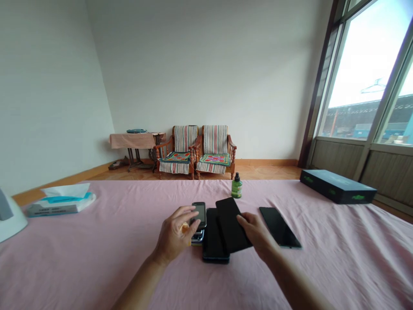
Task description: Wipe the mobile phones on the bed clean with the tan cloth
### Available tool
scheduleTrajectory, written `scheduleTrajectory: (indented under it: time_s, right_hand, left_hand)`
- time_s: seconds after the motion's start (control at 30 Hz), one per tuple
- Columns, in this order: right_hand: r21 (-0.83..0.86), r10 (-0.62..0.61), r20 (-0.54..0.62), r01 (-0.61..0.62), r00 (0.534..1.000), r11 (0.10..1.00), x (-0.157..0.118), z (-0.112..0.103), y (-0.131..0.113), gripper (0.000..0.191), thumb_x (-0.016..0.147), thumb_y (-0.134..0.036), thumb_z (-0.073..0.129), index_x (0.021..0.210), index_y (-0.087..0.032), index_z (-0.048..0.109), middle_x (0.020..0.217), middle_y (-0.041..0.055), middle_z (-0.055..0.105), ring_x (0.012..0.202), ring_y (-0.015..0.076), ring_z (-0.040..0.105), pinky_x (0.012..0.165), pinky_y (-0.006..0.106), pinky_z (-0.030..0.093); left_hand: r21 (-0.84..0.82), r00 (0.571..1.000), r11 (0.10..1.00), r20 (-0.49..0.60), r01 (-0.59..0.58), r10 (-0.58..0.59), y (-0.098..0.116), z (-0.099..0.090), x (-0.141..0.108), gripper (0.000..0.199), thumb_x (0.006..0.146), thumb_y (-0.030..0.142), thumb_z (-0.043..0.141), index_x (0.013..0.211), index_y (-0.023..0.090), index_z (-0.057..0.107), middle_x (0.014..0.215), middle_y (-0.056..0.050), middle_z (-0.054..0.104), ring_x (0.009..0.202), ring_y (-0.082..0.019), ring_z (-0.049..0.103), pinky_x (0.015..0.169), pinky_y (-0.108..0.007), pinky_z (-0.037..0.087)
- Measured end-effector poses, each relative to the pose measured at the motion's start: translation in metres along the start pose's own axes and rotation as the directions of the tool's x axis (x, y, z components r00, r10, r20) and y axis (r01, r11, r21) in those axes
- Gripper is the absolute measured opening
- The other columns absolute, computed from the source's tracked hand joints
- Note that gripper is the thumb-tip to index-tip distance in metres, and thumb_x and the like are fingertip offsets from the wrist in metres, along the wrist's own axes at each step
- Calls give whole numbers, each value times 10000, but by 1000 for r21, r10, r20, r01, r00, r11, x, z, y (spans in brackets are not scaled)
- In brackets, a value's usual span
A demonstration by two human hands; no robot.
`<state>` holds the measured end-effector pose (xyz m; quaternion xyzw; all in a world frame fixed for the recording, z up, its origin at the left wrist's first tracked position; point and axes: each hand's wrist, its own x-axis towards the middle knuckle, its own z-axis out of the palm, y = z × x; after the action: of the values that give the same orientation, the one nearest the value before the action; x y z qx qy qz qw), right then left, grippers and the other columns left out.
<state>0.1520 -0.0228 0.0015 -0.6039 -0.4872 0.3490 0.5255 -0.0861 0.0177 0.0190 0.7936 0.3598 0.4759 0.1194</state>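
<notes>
My right hand [256, 232] grips the edge of a flat black smartphone [230, 221], tilted just above another black phone [213, 241] on the pink cloth. My left hand [176, 230] has its fingers apart beside a small grey-screened phone [200, 213]; whether the fingertips touch it I cannot tell. A silver phone [197, 237] shows partly below that one, with a yellow edge at its bottom. Something orange and white [184, 227] shows between my left fingers, too small to name. To the right of my right hand a black tablet-like device [280, 227] lies flat.
A green bottle [236, 189] with a black top stands behind the phones. At the right is a black box [337, 187] with green marks. On the left are a tissue pack [61, 204] and a white object [9, 217]. Two wooden chairs [214, 148] stand beyond the pink-covered surface [129, 245].
</notes>
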Motion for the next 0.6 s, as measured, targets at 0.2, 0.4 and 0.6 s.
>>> scheduleTrajectory:
  time_s: [0.2,0.4,0.6]
  right_hand:
    - [-107,-78,-10,76,997,991,-1,34,5,297,749,-368,528,751,-125,698,653,48,671,625,175,615,501,222,419]
    - [-268,-142,24,143,990,953,-2,30,11,241,735,-304,548,714,-162,742,596,23,670,582,175,616,513,229,422]
    - [-442,-191,-8,168,982,881,3,24,21,255,761,-298,538,835,-191,757,685,30,703,657,203,648,590,264,469]
  left_hand:
    - [26,997,998,53,-55,54,-4,6,-2,184,853,310,586,929,216,724,999,-76,672,917,-197,647,827,-302,539]
    - [29,998,999,47,-44,42,-9,9,-3,186,868,293,567,938,210,718,1023,-75,661,937,-192,644,834,-299,541]
    - [24,997,999,54,-47,46,-10,9,-3,209,876,310,545,926,203,718,1010,-83,663,938,-200,640,848,-317,535]
